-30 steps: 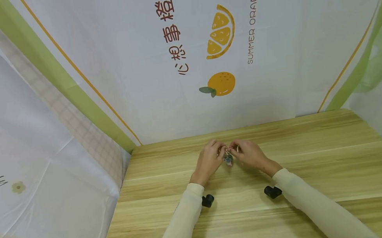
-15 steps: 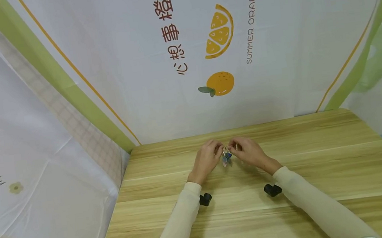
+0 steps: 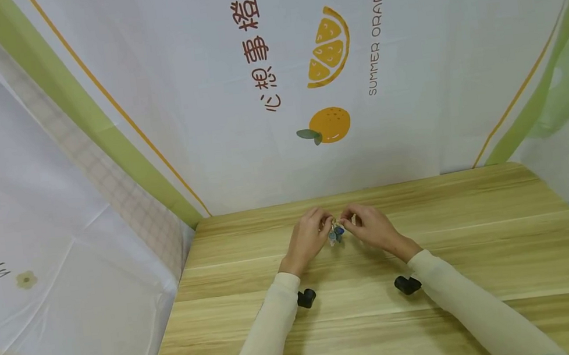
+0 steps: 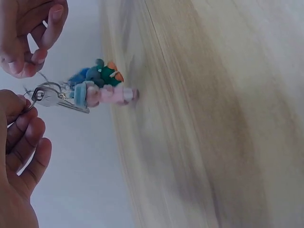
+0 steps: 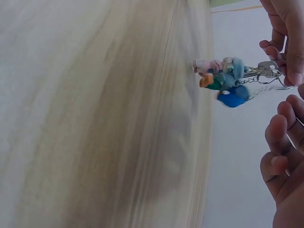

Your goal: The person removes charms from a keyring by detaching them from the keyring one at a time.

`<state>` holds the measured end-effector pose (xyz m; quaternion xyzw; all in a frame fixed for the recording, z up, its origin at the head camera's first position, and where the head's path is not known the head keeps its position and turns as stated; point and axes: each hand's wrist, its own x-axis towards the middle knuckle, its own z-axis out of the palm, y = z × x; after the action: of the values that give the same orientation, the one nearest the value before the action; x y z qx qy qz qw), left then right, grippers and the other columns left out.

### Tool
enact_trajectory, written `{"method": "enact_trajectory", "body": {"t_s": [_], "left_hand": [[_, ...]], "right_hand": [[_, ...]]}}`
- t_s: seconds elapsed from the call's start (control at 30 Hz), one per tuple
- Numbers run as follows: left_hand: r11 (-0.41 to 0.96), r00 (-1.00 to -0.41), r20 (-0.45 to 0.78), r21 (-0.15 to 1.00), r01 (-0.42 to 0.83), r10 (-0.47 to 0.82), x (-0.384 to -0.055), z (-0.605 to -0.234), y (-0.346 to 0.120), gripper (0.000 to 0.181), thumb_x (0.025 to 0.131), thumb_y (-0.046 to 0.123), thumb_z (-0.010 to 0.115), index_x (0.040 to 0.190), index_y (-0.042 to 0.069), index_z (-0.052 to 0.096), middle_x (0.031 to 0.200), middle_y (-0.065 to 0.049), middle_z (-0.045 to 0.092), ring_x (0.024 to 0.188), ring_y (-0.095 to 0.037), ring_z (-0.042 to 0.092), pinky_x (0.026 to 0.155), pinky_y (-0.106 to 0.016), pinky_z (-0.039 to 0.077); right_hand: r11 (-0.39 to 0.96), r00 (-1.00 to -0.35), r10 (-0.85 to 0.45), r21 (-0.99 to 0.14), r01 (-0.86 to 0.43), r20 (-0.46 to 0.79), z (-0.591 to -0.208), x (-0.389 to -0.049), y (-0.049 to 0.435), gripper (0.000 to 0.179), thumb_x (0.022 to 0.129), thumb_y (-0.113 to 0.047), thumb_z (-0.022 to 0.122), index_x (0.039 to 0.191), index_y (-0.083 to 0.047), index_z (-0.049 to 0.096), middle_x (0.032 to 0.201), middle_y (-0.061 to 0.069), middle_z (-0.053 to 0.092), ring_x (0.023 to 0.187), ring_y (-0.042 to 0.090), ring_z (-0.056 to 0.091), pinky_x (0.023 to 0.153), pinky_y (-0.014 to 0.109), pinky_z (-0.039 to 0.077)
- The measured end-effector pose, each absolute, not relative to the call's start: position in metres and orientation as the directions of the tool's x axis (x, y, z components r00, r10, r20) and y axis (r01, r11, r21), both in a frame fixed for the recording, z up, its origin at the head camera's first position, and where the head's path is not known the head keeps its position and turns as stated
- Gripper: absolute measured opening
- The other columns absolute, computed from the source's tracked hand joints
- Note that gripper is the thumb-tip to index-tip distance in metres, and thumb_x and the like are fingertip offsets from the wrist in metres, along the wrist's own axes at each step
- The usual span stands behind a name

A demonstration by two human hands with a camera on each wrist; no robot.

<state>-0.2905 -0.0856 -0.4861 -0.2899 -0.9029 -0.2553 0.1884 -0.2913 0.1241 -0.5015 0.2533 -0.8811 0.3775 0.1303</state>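
Note:
A bunch of keys (image 4: 52, 97) hangs from a metal ring, with small figure charms on short chains. One charm is pink with a light blue hat (image 4: 90, 95), one is green and orange (image 4: 111, 75), and one is blue (image 5: 232, 97). My left hand (image 3: 306, 239) pinches the key ring between thumb and fingertips. Facing it, my right hand (image 3: 372, 231) has thumb and index finger together at the ring's other side, its remaining fingers loosely curled. In the head view the keys and charms dangle between both hands, over the far part of the wooden table (image 3: 459, 275).
Behind the table's far edge hangs a white cloth (image 3: 201, 93) printed with oranges and lettering. Another printed cloth (image 3: 51, 169) hangs at the left. A black wrist mount (image 3: 306, 298) shows by the left sleeve, and another black mount (image 3: 407, 284) by the right sleeve.
The hands have drawn slightly apart, the left shifting a little leftward. The charms have swung and turned, so the blue one now shows on the right of the bunch.

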Motion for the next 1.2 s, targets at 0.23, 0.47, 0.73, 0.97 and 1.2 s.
{"method": "enact_trajectory", "body": {"t_s": [0.23,0.47,0.73,0.97,1.2], "left_hand": [[0.694,-0.756,0.485,0.352,0.628,0.439,-0.2888,-0.4843,-0.0831,0.012,0.107,0.015,0.066,0.109,0.007,0.076,0.099,-0.004,0.073,0.082,-0.014,0.068,0.071,-0.022,0.057],[0.678,-0.726,0.518,0.329,0.657,0.452,-0.2874,-0.4835,-0.0793,0.009,0.105,0.013,0.068,0.106,0.007,0.075,0.096,-0.003,0.072,0.08,-0.013,0.066,0.07,-0.02,0.055],[0.679,-0.748,0.481,0.355,0.643,0.457,-0.2845,-0.4843,-0.0777,0.012,0.107,0.016,0.066,0.109,0.009,0.075,0.101,-0.003,0.072,0.084,-0.013,0.067,0.071,-0.02,0.055],[0.677,-0.744,0.478,0.347,0.649,0.468,-0.2836,-0.484,-0.0758,0.011,0.107,0.016,0.066,0.108,0.009,0.075,0.101,-0.002,0.072,0.083,-0.013,0.067,0.07,-0.02,0.055],[0.682,-0.723,0.5,0.308,0.664,0.478,-0.2845,-0.4844,-0.0757,0.009,0.106,0.015,0.067,0.105,0.009,0.074,0.097,-0.003,0.071,0.081,-0.012,0.067,0.068,-0.019,0.054]], "right_hand": [[0.594,-0.854,-0.338,-0.614,-0.519,0.395,-0.4998,-0.2905,0.121,0.011,0.105,-0.023,0.07,0.105,-0.012,0.072,0.091,0.0,0.071,0.063,0.006,0.052,0.058,0.025,0.046],[0.598,-0.857,-0.32,-0.616,-0.513,0.403,-0.4998,-0.288,0.1186,0.008,0.104,-0.018,0.07,0.101,-0.011,0.071,0.088,0.001,0.07,0.061,0.005,0.05,0.055,0.025,0.043],[0.607,-0.868,-0.307,-0.622,-0.494,0.39,-0.5018,-0.2881,0.1186,0.007,0.102,-0.016,0.068,0.099,-0.01,0.07,0.083,0.001,0.068,0.06,0.006,0.051,0.053,0.025,0.042],[0.596,-0.863,-0.314,-0.625,-0.503,0.395,-0.5022,-0.2883,0.1193,0.005,0.099,-0.013,0.068,0.095,-0.012,0.067,0.08,-0.001,0.064,0.059,0.007,0.05,0.052,0.024,0.041],[0.58,-0.839,-0.332,-0.608,-0.541,0.43,-0.5024,-0.2887,0.1187,0.005,0.098,-0.01,0.069,0.094,-0.012,0.066,0.081,-0.001,0.064,0.061,0.005,0.049,0.054,0.024,0.042]]}}
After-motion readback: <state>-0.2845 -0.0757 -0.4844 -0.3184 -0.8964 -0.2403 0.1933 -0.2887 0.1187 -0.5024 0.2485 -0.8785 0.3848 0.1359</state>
